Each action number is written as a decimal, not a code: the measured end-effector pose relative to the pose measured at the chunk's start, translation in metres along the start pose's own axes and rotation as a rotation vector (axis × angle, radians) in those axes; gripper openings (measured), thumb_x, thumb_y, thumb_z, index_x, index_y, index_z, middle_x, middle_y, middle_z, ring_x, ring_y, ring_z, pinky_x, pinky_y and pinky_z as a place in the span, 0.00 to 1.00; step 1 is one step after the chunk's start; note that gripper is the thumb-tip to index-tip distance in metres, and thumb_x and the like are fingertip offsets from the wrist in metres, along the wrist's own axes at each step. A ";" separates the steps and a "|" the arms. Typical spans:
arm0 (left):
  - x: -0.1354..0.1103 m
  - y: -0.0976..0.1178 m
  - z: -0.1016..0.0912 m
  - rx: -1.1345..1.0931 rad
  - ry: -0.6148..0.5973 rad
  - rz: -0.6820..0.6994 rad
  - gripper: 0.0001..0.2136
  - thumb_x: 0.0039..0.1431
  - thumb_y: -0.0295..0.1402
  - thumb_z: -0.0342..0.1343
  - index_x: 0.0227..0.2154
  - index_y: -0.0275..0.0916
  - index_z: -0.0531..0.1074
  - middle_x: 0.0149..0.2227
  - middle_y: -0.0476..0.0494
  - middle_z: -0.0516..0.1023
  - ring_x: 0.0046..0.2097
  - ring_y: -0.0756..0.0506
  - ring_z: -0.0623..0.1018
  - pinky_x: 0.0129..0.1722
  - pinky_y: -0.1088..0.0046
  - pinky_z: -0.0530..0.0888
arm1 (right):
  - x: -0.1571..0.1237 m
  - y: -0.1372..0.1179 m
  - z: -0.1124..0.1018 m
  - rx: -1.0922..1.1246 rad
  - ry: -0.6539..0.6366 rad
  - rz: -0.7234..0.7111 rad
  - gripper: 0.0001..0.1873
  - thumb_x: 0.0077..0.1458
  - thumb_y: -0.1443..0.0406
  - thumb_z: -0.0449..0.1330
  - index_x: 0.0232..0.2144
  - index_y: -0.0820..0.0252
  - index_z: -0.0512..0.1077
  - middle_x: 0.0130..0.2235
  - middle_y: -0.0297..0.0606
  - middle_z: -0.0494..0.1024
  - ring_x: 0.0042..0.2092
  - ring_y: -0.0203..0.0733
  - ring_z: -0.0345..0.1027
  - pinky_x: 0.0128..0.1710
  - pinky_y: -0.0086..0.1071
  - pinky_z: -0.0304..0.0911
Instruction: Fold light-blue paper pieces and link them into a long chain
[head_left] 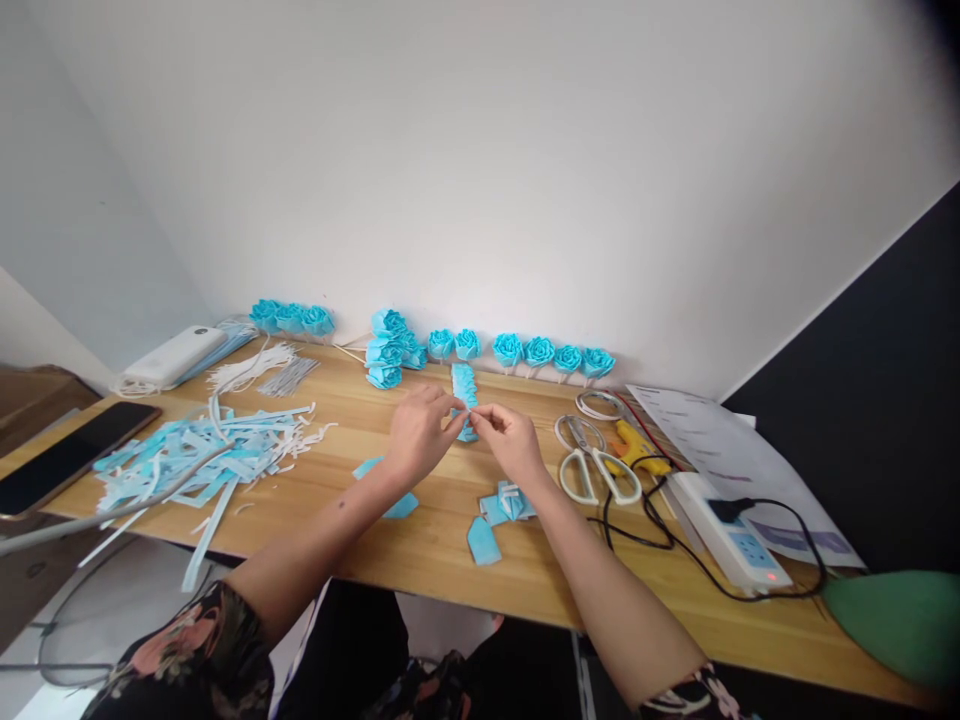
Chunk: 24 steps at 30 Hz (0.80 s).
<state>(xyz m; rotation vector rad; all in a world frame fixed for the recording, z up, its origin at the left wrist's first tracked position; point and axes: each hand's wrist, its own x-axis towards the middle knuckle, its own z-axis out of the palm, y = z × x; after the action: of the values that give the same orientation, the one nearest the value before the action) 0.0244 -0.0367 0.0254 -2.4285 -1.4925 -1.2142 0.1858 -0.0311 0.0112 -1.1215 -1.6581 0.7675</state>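
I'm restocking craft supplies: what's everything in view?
flowers: many, blue, along wall
ruffled strip: one, blue, centre
cut pieces: several, blue, front
scraps: many, blue-white, left
phone: one, black, left
boxy device: one, white, left
thin strips: many, white-grey, back left
cable: one, grey, left
scissors: one, white-handled, right
glue gun: one, yellow, right
coils: two, white, by scissors
power strip: one, white, right
cords: some, black, right
paper: some, white, right
object: one, green, right
table: one, wooden, beneath
sleeves: two, floral, bottom
left hand, right hand: one each, centre

The table (435, 565) bears a phone (75, 456), scissors (589, 449) and blue pieces (484, 541), perhaps fabric.
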 end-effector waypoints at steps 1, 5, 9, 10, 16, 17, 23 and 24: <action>0.000 0.000 0.000 0.007 -0.006 0.005 0.09 0.60 0.36 0.52 0.33 0.38 0.76 0.29 0.44 0.72 0.35 0.45 0.70 0.37 0.69 0.64 | 0.000 0.000 0.000 -0.001 0.000 -0.002 0.11 0.53 0.60 0.58 0.30 0.60 0.76 0.28 0.36 0.79 0.29 0.39 0.70 0.30 0.29 0.64; 0.000 0.000 0.002 0.023 -0.012 0.012 0.09 0.60 0.35 0.53 0.33 0.37 0.76 0.29 0.44 0.73 0.34 0.46 0.70 0.37 0.69 0.63 | 0.000 0.001 0.000 -0.013 0.002 -0.007 0.10 0.53 0.61 0.57 0.31 0.60 0.77 0.28 0.36 0.79 0.29 0.39 0.71 0.31 0.29 0.63; 0.001 0.001 0.003 -0.010 -0.011 -0.002 0.08 0.59 0.33 0.53 0.32 0.37 0.76 0.28 0.44 0.73 0.34 0.46 0.71 0.37 0.69 0.63 | 0.000 -0.001 0.000 -0.029 0.009 -0.018 0.10 0.53 0.62 0.57 0.31 0.61 0.77 0.28 0.36 0.79 0.29 0.38 0.71 0.30 0.28 0.63; 0.001 0.001 0.003 -0.023 -0.013 -0.010 0.08 0.59 0.32 0.53 0.32 0.37 0.76 0.28 0.45 0.73 0.34 0.46 0.71 0.36 0.70 0.63 | 0.000 -0.001 0.000 -0.030 0.012 -0.021 0.10 0.53 0.62 0.57 0.31 0.61 0.77 0.28 0.36 0.79 0.29 0.38 0.71 0.30 0.28 0.63; 0.001 -0.003 0.003 -0.110 -0.062 -0.061 0.08 0.57 0.30 0.53 0.31 0.38 0.77 0.26 0.46 0.72 0.32 0.47 0.71 0.33 0.72 0.63 | 0.000 -0.001 0.000 -0.036 0.006 -0.025 0.10 0.52 0.61 0.57 0.30 0.60 0.77 0.28 0.36 0.79 0.29 0.39 0.71 0.30 0.29 0.63; 0.002 -0.004 0.004 -0.119 -0.070 -0.068 0.08 0.57 0.30 0.53 0.31 0.38 0.77 0.26 0.46 0.73 0.32 0.47 0.71 0.33 0.72 0.63 | 0.000 -0.002 0.000 -0.036 0.004 -0.024 0.10 0.52 0.61 0.57 0.30 0.60 0.77 0.28 0.36 0.79 0.29 0.39 0.70 0.30 0.29 0.63; 0.002 -0.007 0.004 -0.177 -0.110 -0.116 0.09 0.58 0.31 0.52 0.31 0.38 0.77 0.26 0.47 0.73 0.31 0.48 0.71 0.31 0.73 0.62 | -0.001 -0.003 0.000 -0.045 0.000 -0.025 0.10 0.52 0.61 0.57 0.30 0.59 0.77 0.28 0.36 0.79 0.29 0.39 0.70 0.31 0.29 0.63; 0.002 -0.007 0.004 -0.184 -0.113 -0.124 0.09 0.58 0.32 0.52 0.31 0.38 0.77 0.26 0.47 0.74 0.31 0.48 0.71 0.31 0.73 0.62 | -0.001 -0.002 0.000 -0.046 -0.002 -0.025 0.10 0.52 0.61 0.57 0.30 0.59 0.77 0.28 0.36 0.79 0.29 0.39 0.70 0.31 0.29 0.63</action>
<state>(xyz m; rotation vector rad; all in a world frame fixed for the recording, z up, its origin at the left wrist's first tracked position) 0.0217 -0.0294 0.0217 -2.5957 -1.6535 -1.3127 0.1851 -0.0326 0.0131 -1.1302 -1.6964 0.7183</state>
